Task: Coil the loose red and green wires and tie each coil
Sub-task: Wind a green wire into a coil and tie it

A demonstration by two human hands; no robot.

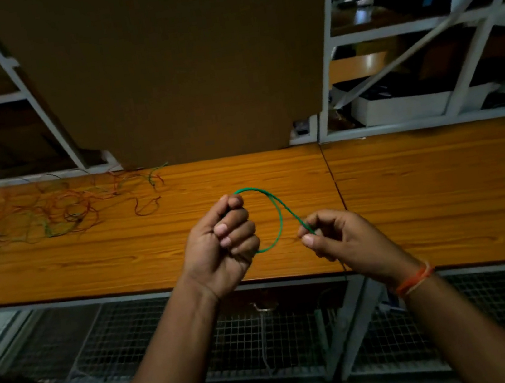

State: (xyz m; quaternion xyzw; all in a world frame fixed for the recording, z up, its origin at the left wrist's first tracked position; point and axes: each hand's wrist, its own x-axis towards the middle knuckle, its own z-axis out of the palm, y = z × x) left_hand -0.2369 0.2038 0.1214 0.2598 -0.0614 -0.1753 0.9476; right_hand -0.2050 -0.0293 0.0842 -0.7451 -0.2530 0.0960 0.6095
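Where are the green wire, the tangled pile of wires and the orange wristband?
green wire (pixel 280 220), head view, right side of its loop
tangled wire pile (pixel 51 211), head view, its middle
orange wristband (pixel 415 280), head view, band's middle

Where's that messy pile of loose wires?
The tangle of loose wires lies at the far left of the wooden bench, left of both hands.

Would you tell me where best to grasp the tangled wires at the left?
Probably a stray outer end of the tangled wires, such as the red loop at their right edge, approached from the right: it lies apart from the knot, on bare wooden bench.
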